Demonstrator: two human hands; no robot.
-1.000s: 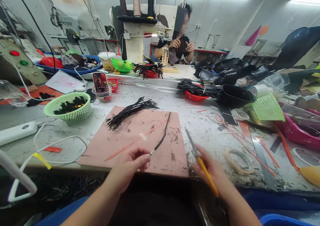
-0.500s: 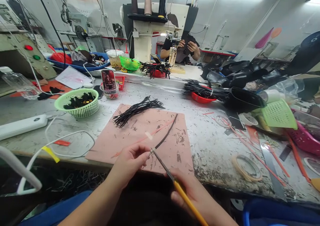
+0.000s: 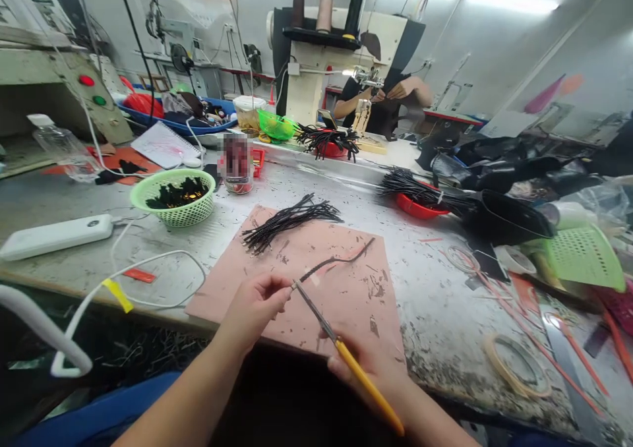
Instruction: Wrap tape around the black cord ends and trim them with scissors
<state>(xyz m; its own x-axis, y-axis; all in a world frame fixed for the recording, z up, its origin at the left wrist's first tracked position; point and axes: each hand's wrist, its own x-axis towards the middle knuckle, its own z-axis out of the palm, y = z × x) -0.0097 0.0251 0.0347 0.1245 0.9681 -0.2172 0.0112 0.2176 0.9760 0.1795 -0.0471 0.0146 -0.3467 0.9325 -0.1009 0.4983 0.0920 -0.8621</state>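
My left hand [image 3: 264, 308] pinches the near end of a thin black braided cord [image 3: 329, 261] between thumb and fingertips. The rest of that cord curves away across a pinkish board [image 3: 227, 285]. My right hand [image 3: 368, 364] is wrapped around yellow-handled long-nose pliers [image 3: 363, 374]. Their slender metal tip meets the cord's end right at my left fingertips; whether the jaws are closed on it is too small to tell. A bundle of similar black cords [image 3: 291, 221] lies on the board's far part.
A pale green basket [image 3: 190, 215] of small black pieces stands left, near a white power bank [image 3: 57, 236] and cable. Right are a red bowl [image 3: 420, 206] under more cords, a tape roll [image 3: 517, 366] and a metal ruler [image 3: 568, 361]. Behind a sewing machine [image 3: 316, 71], another person [image 3: 380, 101] works.
The view has shifted left, so things appear further right. The cord's far part now bends in an S-curve rather than a single arc. Both hands keep their hold.
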